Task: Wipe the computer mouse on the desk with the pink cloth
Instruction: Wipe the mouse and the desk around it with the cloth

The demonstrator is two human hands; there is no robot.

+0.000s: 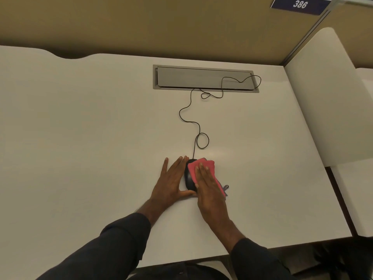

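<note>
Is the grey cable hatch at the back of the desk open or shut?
Shut: the hatch lid lies flat in its frame, flush with the desk; the mouse cable runs to its front edge.

Only readable text: "386", white slanted numerals on dark blue placard (300, 5), top right of view. Placard sits on top edge of tan partition wall (141, 23), at corner where metal divider post (308, 33) meets it. No other labels, brands or markings legible.

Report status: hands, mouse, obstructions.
Left hand flat, bracing mouse. Right hand pressing pink cloth on it. Cord loops behind, clear of hands.
</note>
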